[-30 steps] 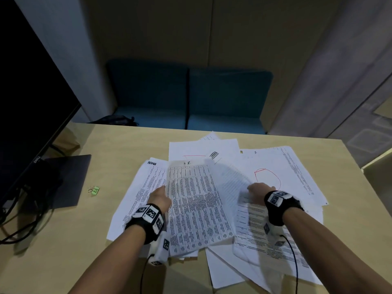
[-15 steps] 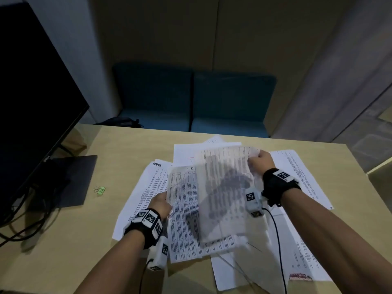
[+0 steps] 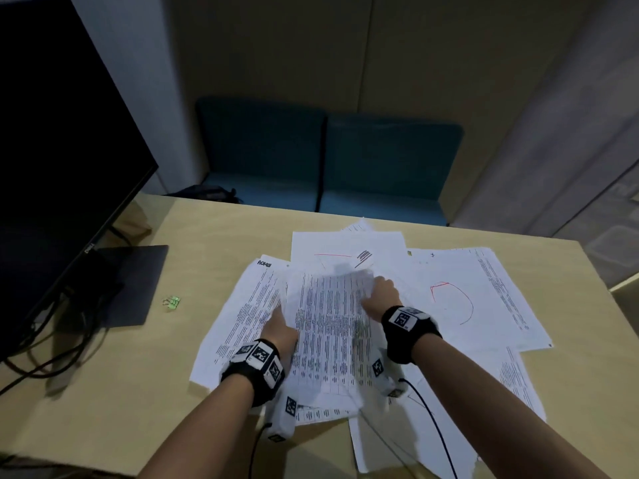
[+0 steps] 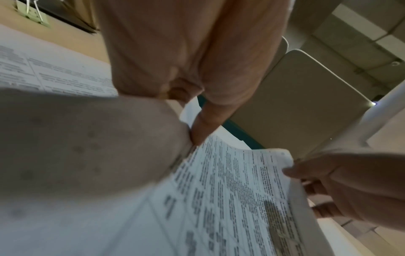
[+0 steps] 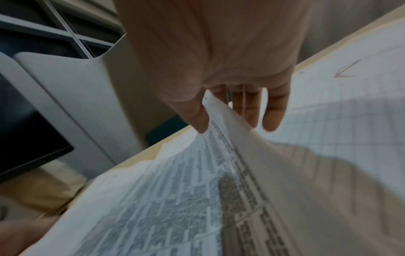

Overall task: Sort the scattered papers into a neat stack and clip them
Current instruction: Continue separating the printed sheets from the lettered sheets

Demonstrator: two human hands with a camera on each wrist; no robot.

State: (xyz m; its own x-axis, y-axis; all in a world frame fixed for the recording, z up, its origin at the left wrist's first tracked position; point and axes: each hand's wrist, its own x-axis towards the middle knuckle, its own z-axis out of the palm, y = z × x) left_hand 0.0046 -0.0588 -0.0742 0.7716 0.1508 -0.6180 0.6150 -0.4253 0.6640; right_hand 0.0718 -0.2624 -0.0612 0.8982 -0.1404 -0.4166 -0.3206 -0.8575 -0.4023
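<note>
White printed papers lie fanned over the tan table [image 3: 221, 236]. A small pile of table-print sheets [image 3: 328, 340] sits between my hands. My left hand [image 3: 278, 316] pinches its left edge, thumb on top [image 4: 203, 124]. My right hand [image 3: 378, 292] pinches the right edge of the top sheet [image 5: 221, 119] between thumb and fingers, and that edge is lifted slightly. A text sheet [image 3: 242, 316] lies under the pile at left, and a sheet with a red curve [image 3: 449, 299] lies at right. A green binder clip [image 3: 172, 301] rests on the table left of the papers, apart from both hands.
A dark monitor [image 3: 52, 167] stands at the left on a flat black base [image 3: 135, 281], with cables [image 3: 52, 357] trailing toward the front edge. Blue seats [image 3: 325, 157] stand beyond the far edge. More sheets [image 3: 484, 409] overhang toward the front right.
My right hand lifted a table-print sheet from the right, carried it leftward and lowered it onto the pile that my left hand holds. The left hand stayed put.
</note>
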